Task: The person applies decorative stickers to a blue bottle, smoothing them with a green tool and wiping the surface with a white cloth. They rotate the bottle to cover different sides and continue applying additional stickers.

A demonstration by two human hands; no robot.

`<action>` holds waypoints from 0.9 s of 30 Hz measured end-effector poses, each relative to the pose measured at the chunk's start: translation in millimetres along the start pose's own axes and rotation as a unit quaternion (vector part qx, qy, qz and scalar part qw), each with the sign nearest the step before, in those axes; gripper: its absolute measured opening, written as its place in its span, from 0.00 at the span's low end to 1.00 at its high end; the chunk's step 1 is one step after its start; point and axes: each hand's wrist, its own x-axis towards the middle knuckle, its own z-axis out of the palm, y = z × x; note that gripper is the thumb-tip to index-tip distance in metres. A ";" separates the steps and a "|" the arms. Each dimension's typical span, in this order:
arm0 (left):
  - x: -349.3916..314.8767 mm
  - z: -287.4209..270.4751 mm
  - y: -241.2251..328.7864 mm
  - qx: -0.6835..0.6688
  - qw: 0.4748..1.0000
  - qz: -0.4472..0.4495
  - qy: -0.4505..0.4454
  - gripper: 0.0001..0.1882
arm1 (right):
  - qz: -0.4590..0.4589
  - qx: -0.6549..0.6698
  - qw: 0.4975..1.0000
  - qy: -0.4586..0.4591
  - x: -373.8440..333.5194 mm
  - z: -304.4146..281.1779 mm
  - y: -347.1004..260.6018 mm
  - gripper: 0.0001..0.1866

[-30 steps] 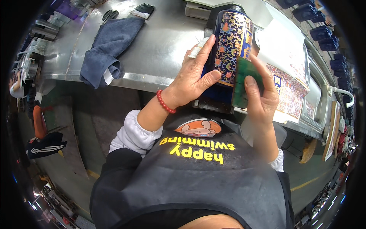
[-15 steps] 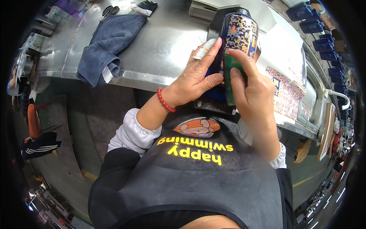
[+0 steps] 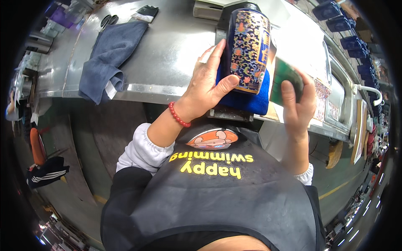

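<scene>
A dark blue bottle (image 3: 250,50) with a colourful floral pattern lies on a blue cloth (image 3: 251,100) over a dark holder at the bench edge, its neck pointing away from me. My left hand (image 3: 211,81) grips its left side, with the fingers along the glass and the thumb on the near end of the pattern. White wrapping (image 3: 205,57) shows on one of its fingers. To the right of the bottle, my right hand (image 3: 299,102) pinches a flat green scraper (image 3: 284,79), held apart from the glass and slightly blurred.
A grey-blue towel (image 3: 111,58) hangs over the edge of the metal bench (image 3: 176,46) at left, near black scissors (image 3: 109,21). Patterned printed sheets (image 3: 322,94) lie to the right. Beyond stand several blue bottles (image 3: 341,24) in a row, beside a white curved pipe (image 3: 370,93).
My right hand has drawn the green scraper off the bottle toward the right, uncovering the lower pattern. My left hand stays on the bottle's left side.
</scene>
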 end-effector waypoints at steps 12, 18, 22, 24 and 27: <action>-1.8 -6.7 7.5 -0.013 0.999 -0.033 -0.032 0.49 | -0.085 0.098 0.988 -0.086 -19.4 -2.5 8.2 0.16; -6.8 15.2 53.4 0.366 0.922 0.116 -0.048 0.53 | 0.230 0.327 0.917 0.007 -18.3 17.1 12.8 0.11; -4.5 23.3 54.7 0.291 0.954 0.077 -0.008 0.53 | 0.211 0.233 0.949 -0.003 -15.1 25.9 19.1 0.12; -5.1 18.6 56.6 0.279 0.958 0.067 -0.019 0.53 | 0.206 0.208 0.956 -0.017 -13.6 24.4 19.9 0.12; -0.4 7.4 62.8 0.271 0.960 0.062 -0.022 0.54 | 0.202 0.199 0.958 -0.031 -12.1 20.5 18.7 0.12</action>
